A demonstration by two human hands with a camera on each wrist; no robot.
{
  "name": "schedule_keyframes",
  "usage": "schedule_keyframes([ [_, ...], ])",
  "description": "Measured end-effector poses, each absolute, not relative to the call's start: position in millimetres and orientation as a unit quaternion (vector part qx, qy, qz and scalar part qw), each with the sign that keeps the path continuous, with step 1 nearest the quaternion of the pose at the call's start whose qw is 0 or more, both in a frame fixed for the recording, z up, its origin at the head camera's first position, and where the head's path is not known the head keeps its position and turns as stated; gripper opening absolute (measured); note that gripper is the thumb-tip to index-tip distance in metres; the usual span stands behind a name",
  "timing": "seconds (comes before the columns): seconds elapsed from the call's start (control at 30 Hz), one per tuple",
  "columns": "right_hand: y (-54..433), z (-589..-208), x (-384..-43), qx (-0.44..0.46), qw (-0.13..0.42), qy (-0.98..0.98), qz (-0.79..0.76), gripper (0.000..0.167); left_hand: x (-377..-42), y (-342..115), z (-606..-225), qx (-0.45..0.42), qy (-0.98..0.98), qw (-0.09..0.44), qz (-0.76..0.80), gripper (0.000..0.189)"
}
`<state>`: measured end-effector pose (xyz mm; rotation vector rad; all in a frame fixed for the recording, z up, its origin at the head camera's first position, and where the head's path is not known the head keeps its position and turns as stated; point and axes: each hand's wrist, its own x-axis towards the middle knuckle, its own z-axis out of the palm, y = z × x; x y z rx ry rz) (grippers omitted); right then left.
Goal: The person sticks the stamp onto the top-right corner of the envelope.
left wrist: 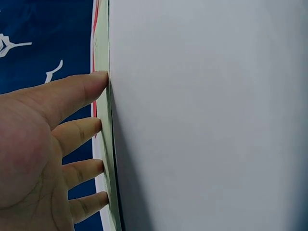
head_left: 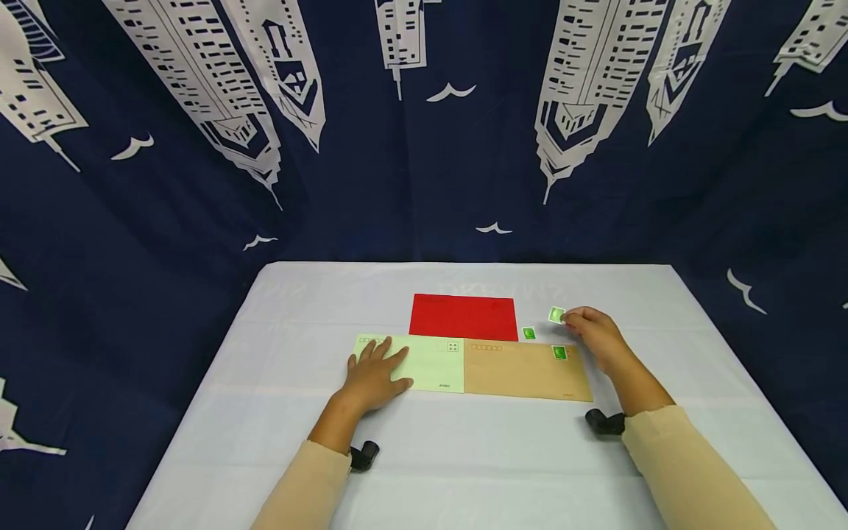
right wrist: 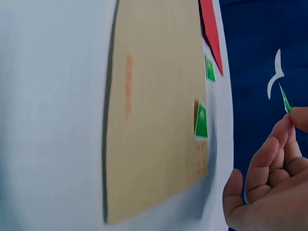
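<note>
A pale green envelope [head_left: 433,372] lies on the table, and my left hand [head_left: 374,377] rests on its left part with fingers spread. In the left wrist view the fingertips [left wrist: 100,79] touch that envelope, seen nearly edge-on. My right hand [head_left: 596,335] pinches a green stamp [head_left: 556,315] between thumb and finger, held above the table past the brown envelope [head_left: 517,375]. Another green stamp [head_left: 559,352] sits at the brown envelope's upper right corner; one edge looks lifted in the right wrist view. A third stamp [head_left: 528,333] lies on the table just beyond this envelope.
Behind the two envelopes lies a red envelope [head_left: 464,316], its near edge meeting theirs. A white cloth covers the table [head_left: 503,471]. Beyond its far edge hangs a dark blue curtain [head_left: 411,177] with white buildings and birds.
</note>
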<state>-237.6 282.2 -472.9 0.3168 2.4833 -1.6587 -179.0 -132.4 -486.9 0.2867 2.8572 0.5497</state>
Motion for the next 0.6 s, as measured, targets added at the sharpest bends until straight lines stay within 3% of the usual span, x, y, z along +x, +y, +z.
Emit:
schedule_keyframes([
  [0.6,242,-456,-225,0.026,0.070,0.819,-0.569,0.026,-179,-128,-487,0.092,0.974,0.110,0.178,0.065],
])
